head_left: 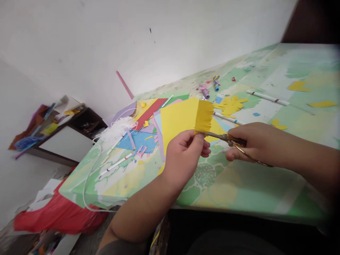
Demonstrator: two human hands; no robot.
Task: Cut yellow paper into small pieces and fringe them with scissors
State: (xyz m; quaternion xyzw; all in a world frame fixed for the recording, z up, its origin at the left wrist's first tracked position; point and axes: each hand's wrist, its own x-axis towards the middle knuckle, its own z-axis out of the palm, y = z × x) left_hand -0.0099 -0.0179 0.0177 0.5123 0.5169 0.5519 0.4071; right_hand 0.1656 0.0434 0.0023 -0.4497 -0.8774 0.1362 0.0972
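Note:
My left hand point(183, 156) pinches the lower end of a yellow paper strip point(204, 115) between thumb and fingers. Short cuts along the strip's right side form a fringe. Closed around the handles of a pair of scissors point(225, 137) is my right hand point(261, 141). The blades point left and reach the strip's bottom edge, close to my left fingertips. Behind the strip lies a larger yellow sheet point(177, 118) on the table. A yellow cut-out with finger-like edges point(232, 105) rests beyond the scissors.
The table point(217, 193) wears a green patterned cover. Coloured sheets, a red strip point(151, 113), white string point(119, 127), a white marker point(268, 97) and small rolled papers point(205, 92) lie about. A low cabinet point(66, 140) and red plastic bag point(61, 212) are at left.

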